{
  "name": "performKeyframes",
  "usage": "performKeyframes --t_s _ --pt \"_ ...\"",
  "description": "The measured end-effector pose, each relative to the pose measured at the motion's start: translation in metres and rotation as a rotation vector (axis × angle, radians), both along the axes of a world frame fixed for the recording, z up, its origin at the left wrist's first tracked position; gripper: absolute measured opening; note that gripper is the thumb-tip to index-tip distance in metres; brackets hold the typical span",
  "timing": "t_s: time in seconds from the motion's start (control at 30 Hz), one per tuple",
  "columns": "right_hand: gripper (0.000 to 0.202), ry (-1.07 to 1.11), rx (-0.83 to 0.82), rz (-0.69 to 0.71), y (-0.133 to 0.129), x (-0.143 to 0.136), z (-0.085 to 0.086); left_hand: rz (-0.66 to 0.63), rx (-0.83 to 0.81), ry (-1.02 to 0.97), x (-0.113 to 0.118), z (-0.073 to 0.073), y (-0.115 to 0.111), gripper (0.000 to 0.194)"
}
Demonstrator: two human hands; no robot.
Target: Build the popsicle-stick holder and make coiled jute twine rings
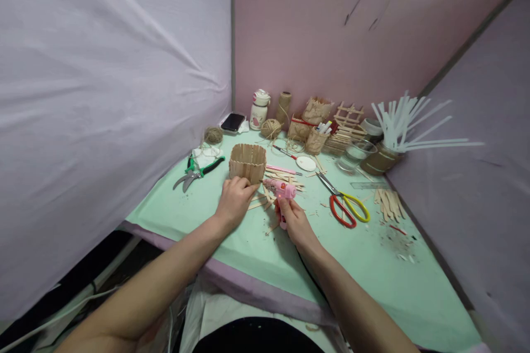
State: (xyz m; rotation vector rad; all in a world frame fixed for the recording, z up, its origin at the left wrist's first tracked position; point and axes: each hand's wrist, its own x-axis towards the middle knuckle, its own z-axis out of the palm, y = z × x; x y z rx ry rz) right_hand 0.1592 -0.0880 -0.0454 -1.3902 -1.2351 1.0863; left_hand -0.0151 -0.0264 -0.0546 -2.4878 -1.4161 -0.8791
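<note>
Desk [256, 256]: mint cloth, purple strip along near edge, crumbs and scraps scattered at right.
Right hand [295, 220]: fingers wrapped round handle of pink glue gun [285, 189], just right of desk middle.
Glue gun vs fingers: body sits above right fingers; nozzle just beside left fingertips.
Glue gun direction: nozzle points left, at box's lower right corner; barrel's long axis runs roughly left-right, handle drops toward the person.
Left hand [234, 198]: fingers bent against near side of box, index stretched right; can't tell if they grip anything.
Stick box [247, 165]: upright, open top, wooden slats vertical, directly beyond left hand.
Loose sticks [257, 205]: strewn under and around glue gun.
Scissors [338, 194]: right of glue gun, red and yellow handles, tips away from person.
Pruning shears [191, 178]: left of box, blades toward near left.
Back row: phone [232, 122], white bottle [260, 110], twine ball [271, 128], glass bowl [351, 162], white strips [399, 126] fanned upward in a pot.
Room: pink wall [310, 27] behind, pale cloth [116, 66] at left.
</note>
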Motion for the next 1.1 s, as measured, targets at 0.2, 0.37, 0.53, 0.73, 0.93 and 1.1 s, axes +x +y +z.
performKeyframes --t_s 0.2,0.37,0.53,0.73,0.93,1.1 --pt "0.048 -0.006 0.001 0.018 0.0002 -0.0001 -0.0009 0.004 -0.003 0.003 -0.0001 -0.0007 -0.0005 0.022" --pt "0.048 -0.002 0.006 -0.003 -0.0011 -0.0019 0.0033 0.007 -0.005 0.001 -0.0002 -0.0006 -0.0002 0.022" --pt "0.049 -0.023 0.02 -0.003 -0.0007 -0.0014 0.0024 0.004 -0.012 -0.008 -0.0002 -0.0002 -0.0005 0.022" --pt "0.049 -0.027 0.022 0.011 -0.0004 -0.0006 0.0004 -0.001 -0.014 -0.012 0.0 -0.0002 -0.0004 0.021" --pt "0.048 -0.037 0.024 -0.001 -0.0009 -0.0006 0.0016 0.003 -0.009 -0.01 0.0002 0.0006 -0.0008 0.022" --pt "0.048 -0.046 0.034 -0.002 -0.0011 -0.0004 0.0024 0.006 -0.007 -0.013 0.0001 0.0001 -0.001 0.022"
